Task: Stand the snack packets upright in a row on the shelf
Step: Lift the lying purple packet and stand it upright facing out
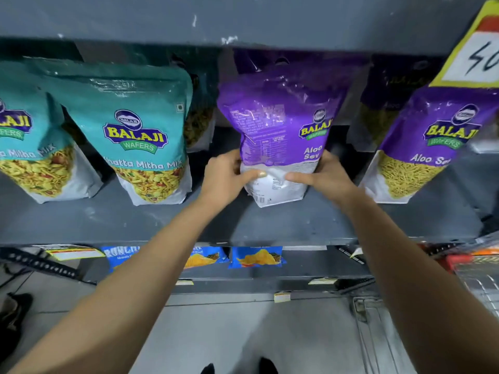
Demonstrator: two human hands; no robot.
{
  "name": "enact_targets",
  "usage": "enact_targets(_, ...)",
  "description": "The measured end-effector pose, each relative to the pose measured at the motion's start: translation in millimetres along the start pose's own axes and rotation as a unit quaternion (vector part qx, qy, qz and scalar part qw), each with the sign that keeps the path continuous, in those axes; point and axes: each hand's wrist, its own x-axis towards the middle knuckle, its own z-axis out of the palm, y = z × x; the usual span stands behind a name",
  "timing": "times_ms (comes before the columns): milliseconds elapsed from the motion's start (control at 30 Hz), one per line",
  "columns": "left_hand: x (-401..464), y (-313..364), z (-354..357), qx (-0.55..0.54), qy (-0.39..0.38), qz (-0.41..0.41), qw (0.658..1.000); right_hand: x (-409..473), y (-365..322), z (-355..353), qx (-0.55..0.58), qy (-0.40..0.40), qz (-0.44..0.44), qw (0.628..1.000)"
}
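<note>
Held packet: purple Aloo Sev packet [278, 125], upright at mid-shelf, turned partly side-on.
Left hand [226, 179]: clasps its lower left edge.
Right hand [321, 176]: clasps its lower right edge.
Shelf [167, 222]: grey; packet base seems to touch it, though fingers hide part.
Left: two teal Khatta Mitha Mix packets [145, 136] standing.
Right: another purple packet [426, 147] upright.
</note>
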Motion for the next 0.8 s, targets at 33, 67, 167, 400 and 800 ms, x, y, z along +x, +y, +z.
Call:
enact_targets(33,1.0,-6.2,0.9,0.015,-0.003,0.0,1.0,-1.5,5.3,5.4,0.004,0.006,0.001,1.0)
enact_targets(67,0.8,-12.4,2.5,0.024,-0.002,-0.003,1.0,-3.6,9.1,9.4,0.009,0.01,0.003,1.0)
enact_targets(167,-2.5,-21.3,4.7,0.01,0.012,-0.036,0.999,-4.8,16.6,11.4,0.031,0.002,0.009,0.999)
enact_targets(400,-14.5,-20.7,14.8,-0.002,0.029,-0.128,0.991,-4.0,8.2,5.7,0.148,0.039,0.103,0.983)
enact_targets(800,-17.5,-4.9,29.7,-0.081,-0.173,-0.079,0.978,-21.5,33.1,25.6,0.065,0.053,0.085,0.993)
